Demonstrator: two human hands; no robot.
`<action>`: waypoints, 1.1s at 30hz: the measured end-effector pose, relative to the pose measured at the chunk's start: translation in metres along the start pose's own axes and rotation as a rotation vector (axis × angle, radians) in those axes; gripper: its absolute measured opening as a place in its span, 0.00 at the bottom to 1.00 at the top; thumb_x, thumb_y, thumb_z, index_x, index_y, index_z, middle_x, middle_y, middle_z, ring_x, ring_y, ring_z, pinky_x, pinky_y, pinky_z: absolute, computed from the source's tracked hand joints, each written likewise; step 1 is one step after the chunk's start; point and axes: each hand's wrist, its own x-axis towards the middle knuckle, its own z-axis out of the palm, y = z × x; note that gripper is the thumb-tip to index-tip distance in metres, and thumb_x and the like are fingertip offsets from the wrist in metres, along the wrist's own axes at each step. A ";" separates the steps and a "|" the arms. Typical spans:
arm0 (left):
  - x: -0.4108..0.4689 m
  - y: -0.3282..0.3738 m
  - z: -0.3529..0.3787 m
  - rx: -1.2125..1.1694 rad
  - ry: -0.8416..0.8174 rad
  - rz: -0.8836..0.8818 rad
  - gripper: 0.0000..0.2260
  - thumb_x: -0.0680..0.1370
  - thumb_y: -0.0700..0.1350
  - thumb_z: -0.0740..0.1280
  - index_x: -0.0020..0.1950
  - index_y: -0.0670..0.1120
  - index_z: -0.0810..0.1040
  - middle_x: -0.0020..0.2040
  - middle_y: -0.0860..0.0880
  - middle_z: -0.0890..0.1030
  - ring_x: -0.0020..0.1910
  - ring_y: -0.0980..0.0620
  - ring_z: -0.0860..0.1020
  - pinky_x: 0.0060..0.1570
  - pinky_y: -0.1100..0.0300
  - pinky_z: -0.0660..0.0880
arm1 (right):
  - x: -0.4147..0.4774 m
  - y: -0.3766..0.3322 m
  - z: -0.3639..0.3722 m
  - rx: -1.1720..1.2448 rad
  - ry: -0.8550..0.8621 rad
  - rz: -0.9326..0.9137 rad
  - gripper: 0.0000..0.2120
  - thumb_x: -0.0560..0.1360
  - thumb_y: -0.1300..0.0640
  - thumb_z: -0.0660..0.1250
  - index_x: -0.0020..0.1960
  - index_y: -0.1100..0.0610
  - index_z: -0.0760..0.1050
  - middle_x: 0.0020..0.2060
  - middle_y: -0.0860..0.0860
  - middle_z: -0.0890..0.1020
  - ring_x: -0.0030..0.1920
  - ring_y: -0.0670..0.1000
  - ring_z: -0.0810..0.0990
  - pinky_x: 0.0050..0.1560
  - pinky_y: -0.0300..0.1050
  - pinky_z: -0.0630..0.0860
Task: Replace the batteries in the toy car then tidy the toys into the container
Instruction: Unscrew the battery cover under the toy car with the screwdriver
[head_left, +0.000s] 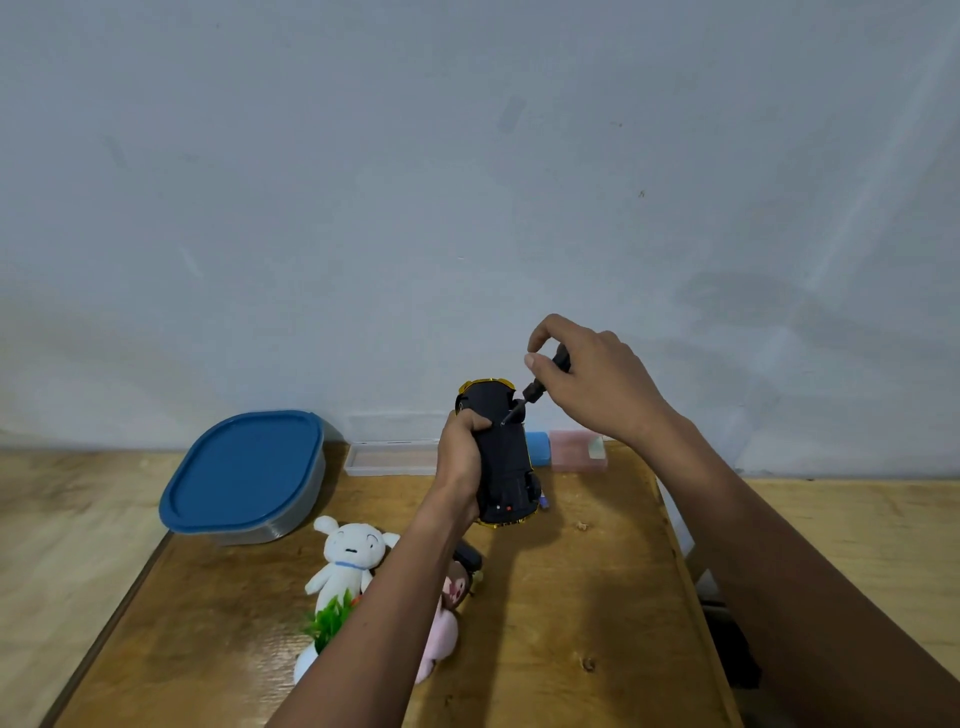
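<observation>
Two hands engaged, both above the table (597, 597), near its far edge. Left hand (460, 467) wrapped around the car (506, 457), which is held belly-up and tilted, clear of the surface. Right hand (587, 384) pinches the screwdriver (540, 384) handle between thumb and fingers; tip sits on the underside near the car's far end, presumably on the battery-cover screw. Screw itself too small to make out.

Risks, as judged:
- Driver held at a slant to the underside; the tip could cam out and strip the screw head or skid across the plastic toward the left thumb.
- Car is unsupported in the air; a push on the driver could twist it in the grip.
- A freed screw could drop and roll off the far edge or among the plush toys (348, 561) at the near left.

Container (244, 473) sits at the far-left corner, lid on; it must be opened before tidying. Batteries not identifiable.
</observation>
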 end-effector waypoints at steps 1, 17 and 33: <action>0.001 0.000 0.000 0.004 0.001 0.001 0.17 0.76 0.45 0.58 0.61 0.38 0.73 0.43 0.40 0.80 0.35 0.44 0.78 0.33 0.54 0.78 | 0.000 0.000 -0.001 0.005 -0.002 0.002 0.05 0.78 0.50 0.62 0.54 0.44 0.72 0.32 0.41 0.79 0.38 0.48 0.78 0.38 0.46 0.73; -0.003 0.003 0.005 -0.020 0.033 -0.012 0.26 0.74 0.46 0.60 0.69 0.37 0.70 0.49 0.38 0.79 0.37 0.42 0.79 0.32 0.52 0.79 | 0.003 -0.005 -0.002 0.055 -0.017 -0.011 0.09 0.77 0.51 0.62 0.57 0.42 0.68 0.33 0.43 0.81 0.38 0.49 0.78 0.38 0.47 0.73; -0.002 0.003 0.007 -0.046 0.006 -0.013 0.25 0.72 0.47 0.61 0.66 0.36 0.73 0.46 0.40 0.79 0.36 0.43 0.78 0.33 0.53 0.78 | 0.004 -0.017 -0.007 0.047 -0.070 -0.038 0.20 0.70 0.54 0.64 0.60 0.41 0.64 0.33 0.46 0.78 0.39 0.51 0.78 0.39 0.49 0.74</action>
